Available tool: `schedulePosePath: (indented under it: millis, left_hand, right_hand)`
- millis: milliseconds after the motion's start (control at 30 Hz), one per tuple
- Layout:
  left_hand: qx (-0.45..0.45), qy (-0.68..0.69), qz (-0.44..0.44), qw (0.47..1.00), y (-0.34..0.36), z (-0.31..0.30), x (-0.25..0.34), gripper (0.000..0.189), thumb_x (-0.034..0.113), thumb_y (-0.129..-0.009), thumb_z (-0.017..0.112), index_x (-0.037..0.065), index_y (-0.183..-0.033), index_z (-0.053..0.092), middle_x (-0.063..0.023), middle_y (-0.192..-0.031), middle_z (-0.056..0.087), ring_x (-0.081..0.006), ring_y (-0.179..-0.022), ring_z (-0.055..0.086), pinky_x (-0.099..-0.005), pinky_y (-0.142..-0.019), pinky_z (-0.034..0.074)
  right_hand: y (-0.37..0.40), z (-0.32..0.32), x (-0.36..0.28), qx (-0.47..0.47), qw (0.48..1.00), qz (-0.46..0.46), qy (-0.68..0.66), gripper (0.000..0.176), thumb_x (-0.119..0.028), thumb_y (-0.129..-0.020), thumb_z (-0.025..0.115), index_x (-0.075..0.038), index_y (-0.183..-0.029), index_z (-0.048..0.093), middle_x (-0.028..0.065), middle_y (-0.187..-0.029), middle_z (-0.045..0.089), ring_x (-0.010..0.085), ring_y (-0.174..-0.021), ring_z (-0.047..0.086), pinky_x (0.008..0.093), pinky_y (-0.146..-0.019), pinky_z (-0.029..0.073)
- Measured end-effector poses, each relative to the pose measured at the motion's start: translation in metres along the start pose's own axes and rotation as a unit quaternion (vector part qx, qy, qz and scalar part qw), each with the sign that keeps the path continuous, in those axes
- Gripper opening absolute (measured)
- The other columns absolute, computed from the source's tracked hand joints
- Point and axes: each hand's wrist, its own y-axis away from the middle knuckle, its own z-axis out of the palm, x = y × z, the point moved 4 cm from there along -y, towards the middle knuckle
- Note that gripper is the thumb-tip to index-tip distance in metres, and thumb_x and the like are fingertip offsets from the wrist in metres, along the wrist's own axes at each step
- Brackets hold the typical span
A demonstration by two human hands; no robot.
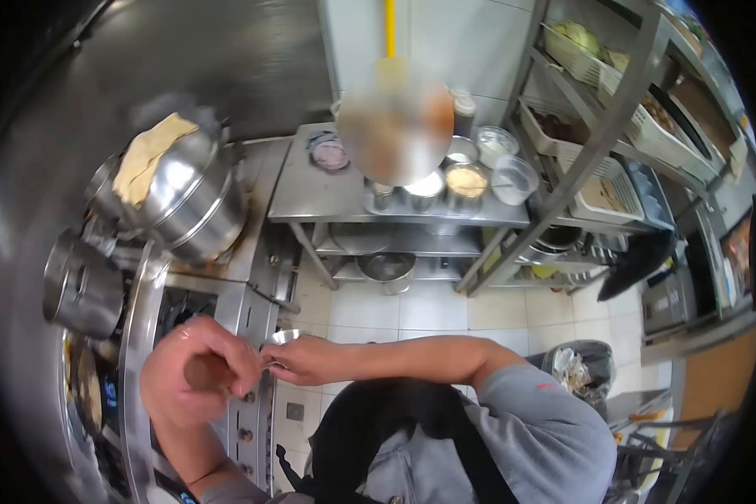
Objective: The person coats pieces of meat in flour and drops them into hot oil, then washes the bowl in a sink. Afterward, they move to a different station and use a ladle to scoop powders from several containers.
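Note:
My left hand (195, 370) is raised over the front of the stove, its fingers curled round a brown rounded piece like the end of a wooden handle (207, 371). The rest of that piece is hidden in the fist. Right beside it, my right hand (304, 359) reaches across my body with closed fingers, gripping a small shiny metal bowl-like piece (286, 336). Most of that piece lies behind the hand, so its full shape does not show.
The stove (134, 361) carries a large steel steamer pot (197, 206) with a tan cloth (151, 155) on its lid, and another pot (84, 281). Ahead, a steel table (302, 189) holds several containers. Shelves (601, 139) and a bin (605, 361) stand right.

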Motion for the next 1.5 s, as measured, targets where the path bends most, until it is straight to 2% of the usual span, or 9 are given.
schedulePosePath:
  millis: [100, 167, 333, 400, 433, 500, 867, 967, 1500]
  left_hand:
    - [0.284, 0.137, 0.116, 0.942, -0.048, -0.014, -0.043, 0.029, 0.008, -0.081, 0.065, 0.003, -0.102, 0.046, -0.006, -0.072, 0.051, -0.0165, -0.062, 0.052, -0.0314, -0.057, 0.044]
    - [0.35, 0.074, -0.05, 0.932, -0.04, -0.031, -0.139, 0.017, 0.004, -0.086, 0.058, 0.005, -0.095, 0.044, -0.0038, -0.07, 0.048, -0.0126, -0.058, 0.047, -0.0286, -0.054, 0.041]
    - [0.384, 0.224, -0.064, 0.893, -0.063, -0.048, -0.197, 0.019, 0.007, -0.095, 0.051, 0.009, -0.081, 0.037, -0.0007, -0.059, 0.037, -0.0103, -0.047, 0.035, -0.0269, -0.045, 0.032]
    - [0.35, 0.206, -0.019, 0.914, -0.076, -0.056, -0.19, 0.029, 0.014, -0.099, 0.05, 0.011, -0.074, 0.036, -0.0001, -0.054, 0.033, -0.0102, -0.043, 0.029, -0.0272, -0.041, 0.027]
    - [0.351, 0.206, -0.022, 0.913, -0.081, -0.06, -0.187, 0.029, 0.014, -0.099, 0.05, 0.011, -0.074, 0.036, -0.0001, -0.054, 0.033, -0.0102, -0.043, 0.029, -0.0272, -0.041, 0.027]
    - [0.252, 0.211, 0.044, 0.943, -0.099, -0.058, -0.17, 0.03, 0.015, -0.1, 0.047, 0.01, -0.073, 0.036, -0.0005, -0.053, 0.034, -0.01, -0.043, 0.03, -0.0266, -0.04, 0.026]
    - [0.211, 0.192, 0.18, 0.941, -0.139, -0.026, -0.1, 0.034, 0.025, -0.101, 0.049, 0.01, -0.073, 0.037, -0.0019, -0.061, 0.043, -0.0096, -0.047, 0.038, -0.0246, -0.046, 0.035]
    - [0.209, 0.189, 0.192, 0.94, -0.149, -0.01, -0.096, 0.033, 0.023, -0.101, 0.046, 0.011, -0.072, 0.037, -0.0022, -0.061, 0.043, -0.0098, -0.048, 0.039, -0.0255, -0.048, 0.037]
    - [0.2, 0.222, 0.271, 0.915, -0.221, 0.02, -0.103, 0.029, 0.018, -0.098, 0.044, 0.011, -0.071, 0.037, -0.0029, -0.06, 0.044, -0.0104, -0.048, 0.039, -0.026, -0.048, 0.037]
  right_hand:
    - [-0.013, -0.038, 0.021, 0.033, 0.992, 0.104, 0.06, 0.02, -0.02, -0.091, 0.057, -0.007, -0.107, 0.053, 0.0194, -0.074, 0.061, 0.0403, -0.068, 0.061, 0.0481, -0.063, 0.048]
    - [-0.014, -0.072, 0.043, 0.082, 0.986, 0.127, 0.071, 0.023, -0.02, -0.091, 0.057, -0.006, -0.109, 0.053, 0.0203, -0.074, 0.062, 0.0406, -0.071, 0.062, 0.0492, -0.066, 0.05]
    - [0.076, -0.23, 0.095, 0.123, 0.919, 0.259, 0.272, 0.019, -0.012, -0.083, 0.06, -0.002, -0.099, 0.061, 0.0207, -0.086, 0.064, 0.0385, -0.082, 0.064, 0.0468, -0.074, 0.051]
    - [0.146, -0.313, 0.106, 0.2, 0.796, 0.374, 0.431, 0.016, -0.005, -0.071, 0.065, -0.004, -0.087, 0.062, 0.017, -0.08, 0.064, 0.0355, -0.078, 0.064, 0.0462, -0.068, 0.05]
    - [0.179, -0.345, 0.126, 0.124, 0.698, 0.381, 0.593, 0.015, -0.002, -0.071, 0.062, -0.003, -0.087, 0.062, 0.017, -0.082, 0.065, 0.0343, -0.081, 0.065, 0.0438, -0.067, 0.051]
    - [0.217, -0.385, 0.136, 0.141, 0.65, 0.381, 0.643, 0.013, -0.002, -0.073, 0.061, -0.004, -0.085, 0.064, 0.0155, -0.084, 0.067, 0.0319, -0.079, 0.066, 0.0419, -0.07, 0.052]
    - [0.2, -0.421, 0.168, -0.004, 0.705, 0.326, 0.63, 0.005, -0.01, -0.073, 0.062, -0.01, -0.073, 0.067, 0.0108, -0.075, 0.069, 0.0242, -0.077, 0.07, 0.0367, -0.068, 0.053]
    - [0.204, -0.433, 0.165, -0.009, 0.713, 0.414, 0.566, 0.01, -0.014, -0.074, 0.063, -0.008, -0.078, 0.07, 0.0134, -0.079, 0.07, 0.0262, -0.079, 0.07, 0.0385, -0.07, 0.054]
    - [0.251, -0.465, 0.148, 0.186, 0.739, 0.507, 0.404, 0.023, -0.023, -0.076, 0.064, -0.001, -0.08, 0.07, 0.0221, -0.082, 0.068, 0.038, -0.083, 0.067, 0.046, -0.076, 0.053]
